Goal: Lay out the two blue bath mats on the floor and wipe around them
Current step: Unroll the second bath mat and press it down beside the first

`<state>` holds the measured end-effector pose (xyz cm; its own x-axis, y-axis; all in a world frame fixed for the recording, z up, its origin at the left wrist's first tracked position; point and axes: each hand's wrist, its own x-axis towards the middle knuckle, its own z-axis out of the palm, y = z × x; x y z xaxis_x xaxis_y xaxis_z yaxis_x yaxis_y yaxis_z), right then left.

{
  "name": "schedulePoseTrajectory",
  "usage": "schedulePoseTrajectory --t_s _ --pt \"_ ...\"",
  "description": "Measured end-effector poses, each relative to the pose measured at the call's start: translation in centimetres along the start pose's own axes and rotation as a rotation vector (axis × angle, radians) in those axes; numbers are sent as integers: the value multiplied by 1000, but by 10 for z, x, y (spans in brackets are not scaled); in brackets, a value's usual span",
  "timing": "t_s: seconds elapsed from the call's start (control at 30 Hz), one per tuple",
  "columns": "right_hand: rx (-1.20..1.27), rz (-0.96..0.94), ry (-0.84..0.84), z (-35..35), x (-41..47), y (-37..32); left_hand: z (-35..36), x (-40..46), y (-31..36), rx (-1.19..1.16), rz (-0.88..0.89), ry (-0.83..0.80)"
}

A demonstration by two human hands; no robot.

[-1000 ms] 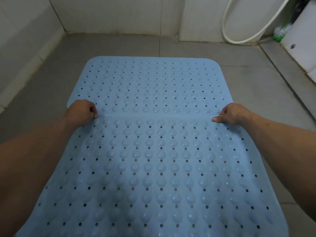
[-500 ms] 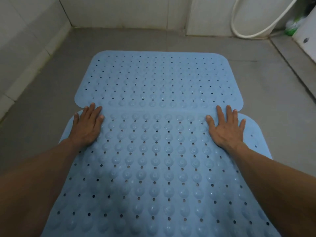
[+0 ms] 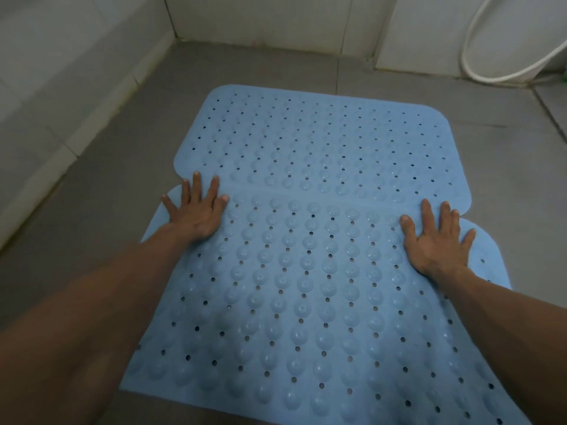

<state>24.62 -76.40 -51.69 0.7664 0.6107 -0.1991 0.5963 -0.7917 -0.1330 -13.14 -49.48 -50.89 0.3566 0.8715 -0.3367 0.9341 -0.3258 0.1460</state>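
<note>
Two light blue bath mats with holes and round bumps lie flat on the grey floor, end to end. The far mat [image 3: 325,139] reaches toward the back wall. The near mat [image 3: 303,296] runs toward me and its far edge meets or slightly overlaps the far one. My left hand [image 3: 198,211] rests palm down, fingers spread, on the near mat's far left corner. My right hand [image 3: 437,240] lies flat the same way on its far right corner. Neither hand holds anything.
Grey tiled floor [image 3: 101,210] surrounds the mats. White tiled walls [image 3: 76,75] rise at the left and back. A white hose [image 3: 491,72] loops against the wall at the back right.
One second ago both hands were closed on the near mat's far edge. They let go and now lie flat and spread on it. My view has shifted left.
</note>
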Motion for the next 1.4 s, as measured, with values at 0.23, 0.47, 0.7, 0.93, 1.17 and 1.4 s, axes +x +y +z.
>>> schedulePoseTrajectory --t_s 0.23,0.47,0.7,0.93,1.17,1.4 --pt "8 36 28 2 -2 4 5 -4 8 -15 -31 27" --pt "-3 46 -4 -1 -2 0 -6 -5 12 15 -73 -48" --pt "-68 145 -34 -9 -11 -40 -27 0 6 56 -21 -161" --pt "67 -186 42 12 -74 -178 -17 -12 -23 26 167 150" --pt "113 -335 25 52 -105 -284 13 -8 -43 -11 296 307" --pt "117 -266 122 62 -104 -292 7 -4 -37 -12 251 217"
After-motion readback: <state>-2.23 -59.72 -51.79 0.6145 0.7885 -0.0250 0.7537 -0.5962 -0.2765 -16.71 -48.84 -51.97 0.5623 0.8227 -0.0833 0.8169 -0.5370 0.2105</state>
